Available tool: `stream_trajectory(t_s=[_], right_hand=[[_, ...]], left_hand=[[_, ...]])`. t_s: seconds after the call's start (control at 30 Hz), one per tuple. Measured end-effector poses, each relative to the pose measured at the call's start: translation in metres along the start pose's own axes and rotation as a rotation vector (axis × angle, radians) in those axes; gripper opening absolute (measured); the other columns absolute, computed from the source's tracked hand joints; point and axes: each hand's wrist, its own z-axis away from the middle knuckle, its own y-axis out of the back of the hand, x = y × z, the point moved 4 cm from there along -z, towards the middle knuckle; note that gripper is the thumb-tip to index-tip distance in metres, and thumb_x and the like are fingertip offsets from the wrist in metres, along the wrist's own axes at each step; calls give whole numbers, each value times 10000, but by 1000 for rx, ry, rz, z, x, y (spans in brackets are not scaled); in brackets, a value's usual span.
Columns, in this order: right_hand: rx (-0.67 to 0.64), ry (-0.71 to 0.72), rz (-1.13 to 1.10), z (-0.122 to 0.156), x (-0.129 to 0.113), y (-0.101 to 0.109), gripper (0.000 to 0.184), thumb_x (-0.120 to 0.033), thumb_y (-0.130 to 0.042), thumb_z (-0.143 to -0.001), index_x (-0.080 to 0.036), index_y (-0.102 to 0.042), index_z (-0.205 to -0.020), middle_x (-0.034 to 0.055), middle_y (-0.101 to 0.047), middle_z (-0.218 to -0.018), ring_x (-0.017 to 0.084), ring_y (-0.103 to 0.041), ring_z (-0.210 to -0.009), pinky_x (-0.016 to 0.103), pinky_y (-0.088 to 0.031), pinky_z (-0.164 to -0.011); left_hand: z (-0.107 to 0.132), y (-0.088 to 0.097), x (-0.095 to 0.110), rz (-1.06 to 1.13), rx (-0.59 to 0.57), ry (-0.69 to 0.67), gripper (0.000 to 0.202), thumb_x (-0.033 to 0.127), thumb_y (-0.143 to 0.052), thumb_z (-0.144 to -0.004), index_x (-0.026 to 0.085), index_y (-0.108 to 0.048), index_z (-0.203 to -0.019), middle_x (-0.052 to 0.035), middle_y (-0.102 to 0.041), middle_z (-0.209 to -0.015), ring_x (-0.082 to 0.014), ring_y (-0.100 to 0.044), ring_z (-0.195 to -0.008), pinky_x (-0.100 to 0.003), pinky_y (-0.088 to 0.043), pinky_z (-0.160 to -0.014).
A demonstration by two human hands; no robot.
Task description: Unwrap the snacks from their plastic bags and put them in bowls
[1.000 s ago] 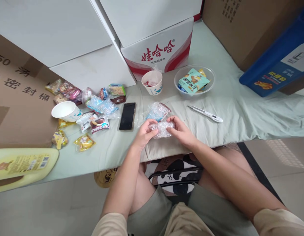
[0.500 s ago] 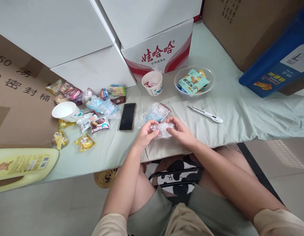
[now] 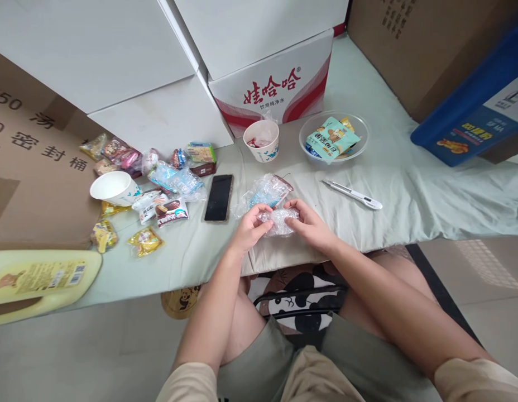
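Between my two hands is a bundle of clear bubble wrap (image 3: 279, 222), held low over the table's front edge. My left hand (image 3: 253, 228) grips its left end between thumb and fingers. My right hand (image 3: 308, 224) pinches the right end the same way. What the wrap may enclose cannot be made out. Just behind my hands lies a crinkled clear plastic packet (image 3: 267, 191) with blue and brown parts. A dark phone (image 3: 219, 198) rests to the left of it, and a white utility knife (image 3: 353, 194) lies to the right.
Several wrapped snacks (image 3: 171, 211) and a tilted paper cup (image 3: 114, 188) lie at the left. Further back stand another paper cup (image 3: 261, 142) and a clear bowl (image 3: 365, 146) with snack packets. Boxes (image 3: 267, 89) line the back; a blue container (image 3: 464, 123) stands right, a yellow jug (image 3: 45, 273) left.
The view has shifted very slightly. Both hands keep hold of the bubble wrap in nearly the same place, and the other things lie as before.
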Motion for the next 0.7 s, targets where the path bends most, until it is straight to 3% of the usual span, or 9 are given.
stream_trajectory(t_s=[0.5, 0.7], right_hand=[[7, 8, 142, 1, -4, 2, 302, -352, -577, -789, -202, -541, -1049, 1, -575, -925, 125, -456, -694, 276, -361, -645], [45, 7, 19, -1, 1, 2, 310, -339, -609, -791, -212, -529, -1062, -23, -560, -837, 117, -474, -655, 274, -390, -627]], left_hand=[[2, -5, 7, -138, -2, 4, 285, 349, -686, -783, 202, -572, -999, 32, -537, -803, -54, -434, -562, -205, -356, -541], [0, -2, 3, -46, 34, -2, 340, 385, -740, -753, 202, -585, -994, 30, -573, -780, -69, -491, -575, -203, -388, -544]])
